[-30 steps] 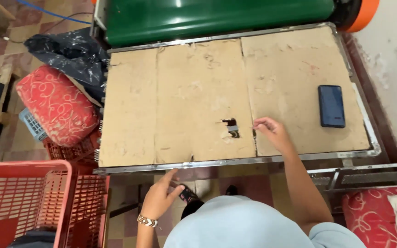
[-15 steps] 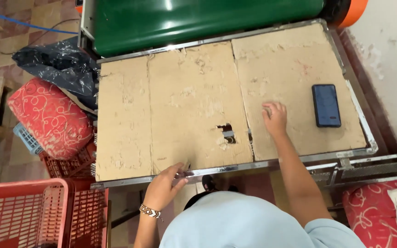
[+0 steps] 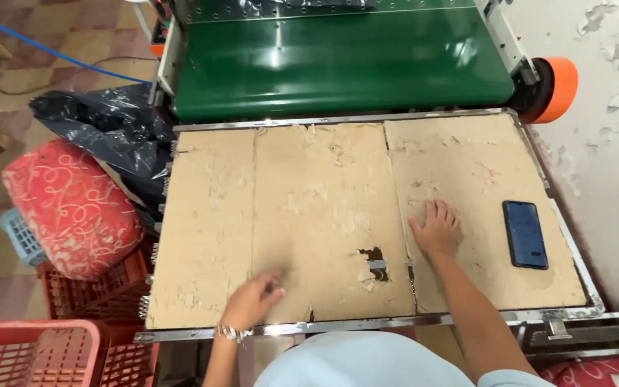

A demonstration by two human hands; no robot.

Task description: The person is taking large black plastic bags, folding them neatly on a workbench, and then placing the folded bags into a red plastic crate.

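- My right hand (image 3: pixel 436 229) lies flat on the cardboard sheet (image 3: pixel 324 215) covering the table, fingers spread a little, holding nothing.
- My left hand (image 3: pixel 252 301) rests near the sheet's front edge; its fingers look loosely curled, though motion blur makes that hard to judge.
- A dark phone (image 3: pixel 525 234) lies to the right of my right hand, not touching it.
- A torn hole (image 3: pixel 374 259) sits between my hands.
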